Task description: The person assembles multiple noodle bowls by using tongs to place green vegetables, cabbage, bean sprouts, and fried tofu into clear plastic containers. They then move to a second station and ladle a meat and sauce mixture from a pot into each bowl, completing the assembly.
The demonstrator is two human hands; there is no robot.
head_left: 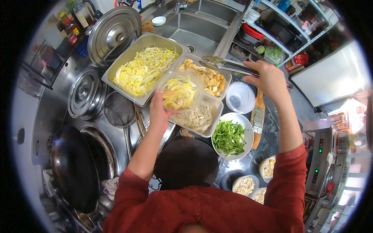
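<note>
Red shirt (194, 209) nearest, six o'clock! Left hand (160, 110) pinches a translucent plastic bowl (199, 92) of shredded yellow vegetable (179, 87); right hand (270, 77) wraps metal tongs (237, 71), arms parted, aimed between nine and ten. From their tips, bowl's at seven-thirty. Marbled countertop (274, 130) at three, steel sink (194, 33) at twelve, shelving (309, 40) towards one.

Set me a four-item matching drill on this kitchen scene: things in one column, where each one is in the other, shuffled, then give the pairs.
Things
1. Tongs
2. Cut greens
3. Clear bowl of yellowish strips
4. Bean sprouts

Places
A. In a round white bowl
B. In the left hand
C. In a large rectangular pan
D. In the right hand

Pairs: 1-D, 2-A, 3-B, 4-C
</note>
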